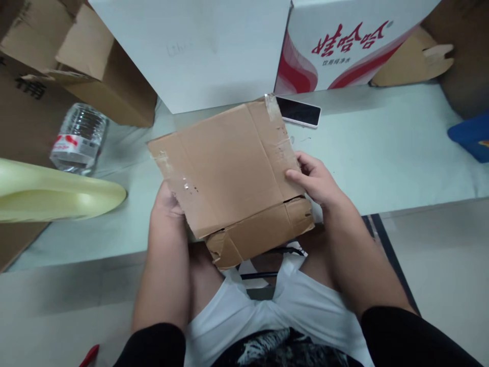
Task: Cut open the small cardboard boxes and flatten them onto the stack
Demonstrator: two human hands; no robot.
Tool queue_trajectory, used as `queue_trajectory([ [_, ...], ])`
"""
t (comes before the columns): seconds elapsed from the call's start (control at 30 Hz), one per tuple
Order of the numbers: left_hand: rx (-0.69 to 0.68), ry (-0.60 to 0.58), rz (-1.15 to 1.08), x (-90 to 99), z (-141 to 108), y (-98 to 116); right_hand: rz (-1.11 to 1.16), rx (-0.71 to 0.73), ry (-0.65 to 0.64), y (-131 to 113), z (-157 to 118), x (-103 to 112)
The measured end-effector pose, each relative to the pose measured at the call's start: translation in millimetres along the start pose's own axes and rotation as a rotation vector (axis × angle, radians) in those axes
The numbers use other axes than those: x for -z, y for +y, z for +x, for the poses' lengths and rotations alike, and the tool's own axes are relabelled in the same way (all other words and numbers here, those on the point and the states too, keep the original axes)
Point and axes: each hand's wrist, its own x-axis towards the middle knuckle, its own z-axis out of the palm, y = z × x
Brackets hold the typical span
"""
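A flattened brown cardboard box [229,163] is held up in front of me, tilted, above the front edge of the table. Creases cross it, and strips of clear tape cling to its left and right edges. Its lower flap [263,232] folds down toward my lap. My left hand [168,200] grips the left edge, its fingers mostly hidden behind the board. On the right edge, my right hand [314,176] pinches the cardboard with the thumb on the near face and the fingers behind. Just beyond the top right corner lies a phone [300,111].
Behind stand a large white box [198,51] and a white-and-red printed carton [344,51]. At left are an open brown carton [110,76], a water bottle [79,138] and a pale yellow curved object [57,191]. A blue object [471,137] sits at the table's [389,168] right.
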Motion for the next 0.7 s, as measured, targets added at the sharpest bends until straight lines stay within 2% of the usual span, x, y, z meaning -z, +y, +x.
queue_trajectory([
  [0.07, -0.070, -0.020, -0.031, -3.4, -3, -1, -0.037, -0.029, 0.006, 1, 0, -5],
  [0.13, -0.107, -0.074, -0.020, -5.2, -7, -2, -0.059, -0.023, 0.089, 3, 2, -9],
  [0.23, -0.065, -0.137, 0.064, -4.5, -9, -3, -0.010, -0.068, 0.189, 5, 4, -7],
  [0.3, -0.080, -0.124, 0.071, -3.2, -8, -2, 0.045, -0.106, 0.222, 4, 6, 0],
  [0.4, -0.240, -0.041, -0.048, -2.6, -5, 2, 0.159, -0.104, 0.265, 0, 8, 15],
  [0.5, -0.385, 0.064, -0.156, -5.0, 0, 4, 0.279, -0.102, 0.165, -2, 5, 17],
  [0.6, -0.378, 0.092, -0.154, -11.5, 5, 1, 0.291, -0.171, -0.020, -2, -3, -4],
  [0.63, -0.357, 0.092, -0.154, -14.6, 6, 0, 0.285, -0.186, -0.033, -1, -5, -12],
  [0.7, -0.295, 0.075, -0.165, -21.4, 5, -2, 0.284, -0.181, 0.040, -2, -8, -26],
])
